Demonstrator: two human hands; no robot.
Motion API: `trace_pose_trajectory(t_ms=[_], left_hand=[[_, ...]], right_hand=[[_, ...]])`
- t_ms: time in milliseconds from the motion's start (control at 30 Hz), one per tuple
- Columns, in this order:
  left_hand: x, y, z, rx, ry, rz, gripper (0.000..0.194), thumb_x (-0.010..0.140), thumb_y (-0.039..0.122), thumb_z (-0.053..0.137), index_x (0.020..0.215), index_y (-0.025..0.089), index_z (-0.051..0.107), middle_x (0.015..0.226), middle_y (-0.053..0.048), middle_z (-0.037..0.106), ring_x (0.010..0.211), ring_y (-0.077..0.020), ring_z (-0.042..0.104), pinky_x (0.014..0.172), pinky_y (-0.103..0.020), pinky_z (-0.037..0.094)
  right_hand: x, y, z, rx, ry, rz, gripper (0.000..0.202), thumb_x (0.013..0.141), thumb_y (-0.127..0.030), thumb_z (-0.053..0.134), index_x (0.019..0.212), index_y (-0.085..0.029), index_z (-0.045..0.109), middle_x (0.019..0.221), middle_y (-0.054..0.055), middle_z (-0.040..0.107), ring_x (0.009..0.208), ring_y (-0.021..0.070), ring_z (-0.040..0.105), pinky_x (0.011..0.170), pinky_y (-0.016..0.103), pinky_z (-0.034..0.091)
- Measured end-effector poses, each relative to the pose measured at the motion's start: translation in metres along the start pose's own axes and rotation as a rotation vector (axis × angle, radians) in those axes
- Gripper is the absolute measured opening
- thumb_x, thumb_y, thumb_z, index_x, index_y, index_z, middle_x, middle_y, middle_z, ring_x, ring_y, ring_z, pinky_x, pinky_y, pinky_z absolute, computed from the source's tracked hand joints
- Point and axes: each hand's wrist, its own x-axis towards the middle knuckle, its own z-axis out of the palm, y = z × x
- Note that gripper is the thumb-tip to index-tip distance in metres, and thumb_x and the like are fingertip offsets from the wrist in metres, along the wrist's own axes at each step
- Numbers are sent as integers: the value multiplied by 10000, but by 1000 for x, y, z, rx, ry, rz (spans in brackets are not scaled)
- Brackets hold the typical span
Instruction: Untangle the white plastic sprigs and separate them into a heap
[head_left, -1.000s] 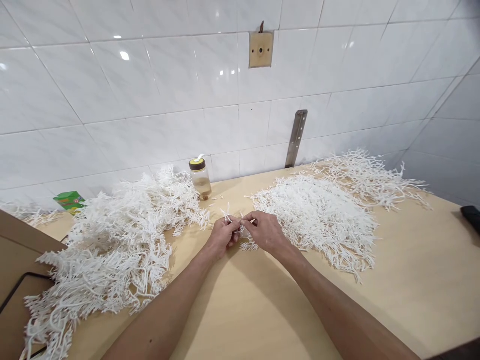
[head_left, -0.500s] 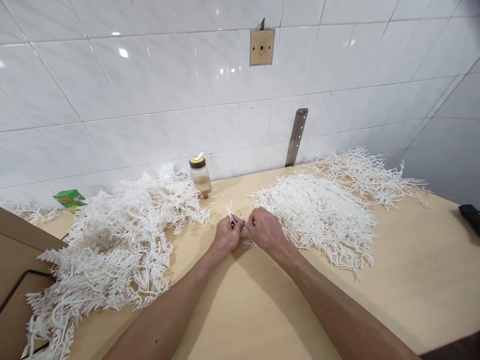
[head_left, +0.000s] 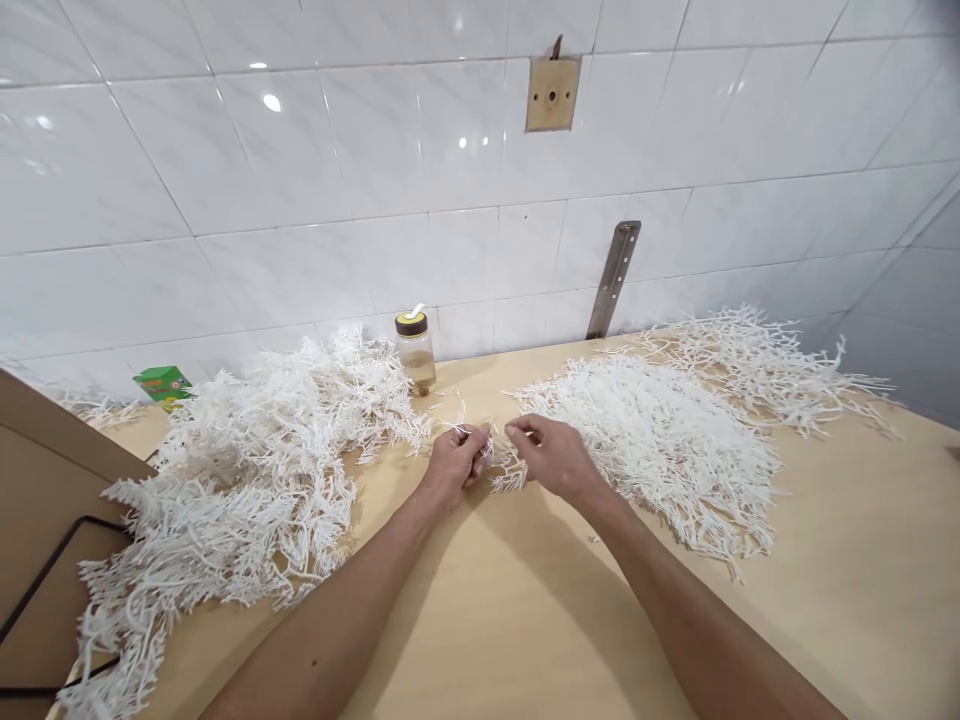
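Observation:
My left hand is closed on a thin white branched sprig, whose tips stick out above and beside the fingers. Just to its right, my right hand has thumb and forefinger curled together; whatever is between the fingertips is too small to make out. Between and below the hands, a few white sprigs lie on the wooden table. A large tangled heap of white branched pieces spreads on the left. On the right lies a flatter pile of white strands.
A clear jar with a dark and yellow lid stands near the tiled wall. Behind the left heap is a green box. More branched pieces lie at the back right. A metal bracket leans upright at the wall. Cardboard is far left.
My right hand has drawn away from my left hand, leaving a wider gap. More of the sprigs between them shows. The whole view has shifted slightly.

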Motion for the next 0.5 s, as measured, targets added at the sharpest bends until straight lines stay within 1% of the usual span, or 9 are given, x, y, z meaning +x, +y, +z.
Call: trace_pose_trajectory(t_ms=[67, 100, 167, 300, 400, 500], left_hand=[[1, -2, -1, 23, 10, 1, 453, 669, 566, 741, 665, 174, 513, 396, 81, 421, 307, -37, 289, 311, -182, 173], [1, -3, -1, 37, 12, 5, 445, 676, 565, 736, 676, 173, 524, 390, 78, 430, 304, -41, 294, 311, -183, 185], [0, -4, -1, 73, 14, 24, 431, 689, 561, 728, 691, 172, 541, 384, 72, 447, 301, -48, 310, 314, -186, 204], [-3, -3, 1, 162, 27, 75, 427, 705, 567, 707, 684, 171, 552, 372, 66, 449, 293, -56, 321, 320, -191, 215], [-4, -4, 3, 203, 40, 102, 429, 706, 570, 705, 682, 167, 560, 389, 64, 455, 306, -57, 339, 334, -190, 234], [-3, -5, 3, 218, 52, 111, 430, 700, 568, 710, 671, 165, 562, 406, 62, 457, 326, -58, 355, 351, -192, 248]], right_hand=[[-5, -8, 10, 21, -86, -28, 244, 867, -348, 520, 902, -208, 717, 814, 14, 733, 598, 143, 636, 625, 263, 480], [-7, -10, 14, 18, -98, -29, 239, 865, -340, 521, 897, -211, 719, 804, 8, 734, 585, 139, 632, 616, 260, 475], [-9, -12, 17, -3, -78, -14, 229, 859, -323, 519, 865, -213, 721, 757, 3, 728, 578, 143, 632, 607, 257, 462], [-9, -10, 16, -47, -23, 18, 207, 834, -309, 531, 795, -216, 712, 685, 1, 711, 599, 160, 640, 603, 257, 448], [-7, -9, 15, -44, -28, 39, 189, 819, -300, 539, 769, -214, 700, 685, -2, 709, 588, 154, 640, 586, 247, 439], [-7, -9, 14, -38, -56, 43, 203, 828, -301, 526, 732, -204, 675, 673, -5, 700, 520, 130, 621, 548, 229, 427]])
